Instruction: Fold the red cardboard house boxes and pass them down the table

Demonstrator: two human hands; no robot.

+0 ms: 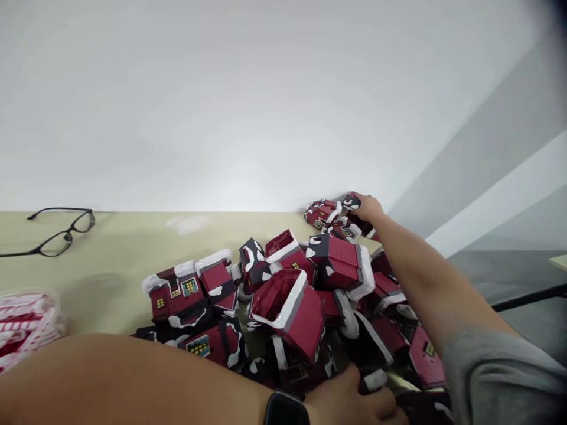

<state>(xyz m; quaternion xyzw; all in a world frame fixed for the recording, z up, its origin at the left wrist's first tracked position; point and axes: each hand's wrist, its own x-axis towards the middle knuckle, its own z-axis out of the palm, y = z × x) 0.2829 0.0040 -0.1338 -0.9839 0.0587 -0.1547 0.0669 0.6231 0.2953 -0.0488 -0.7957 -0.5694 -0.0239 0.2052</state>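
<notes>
Small dark red toy houses (pixel 305 313) with black roofs and white snow-like trim lie in a loose heap. Near the wall, at the far end of the heap, my right hand (pixel 371 209) has its fingers closed on a toy house (pixel 352 201); its fingertips are partly hidden. My left hand (pixel 354 401) lies low against the near side of the heap, thumb and fingers apart. A dark piece with a white edge (pixel 375 381) shows by those fingers. Whether they touch it I cannot tell. A black watch (pixel 286 408) is on my left wrist.
Black-framed glasses (pixel 57 239) lie on the pale yellow table (pixel 128 236) at the left. Below them sits a clear container (pixel 55 307) of red and white pieces. A white wall (pixel 248 118) rises behind the table. Grey floor (pixel 487 271) shows at the right.
</notes>
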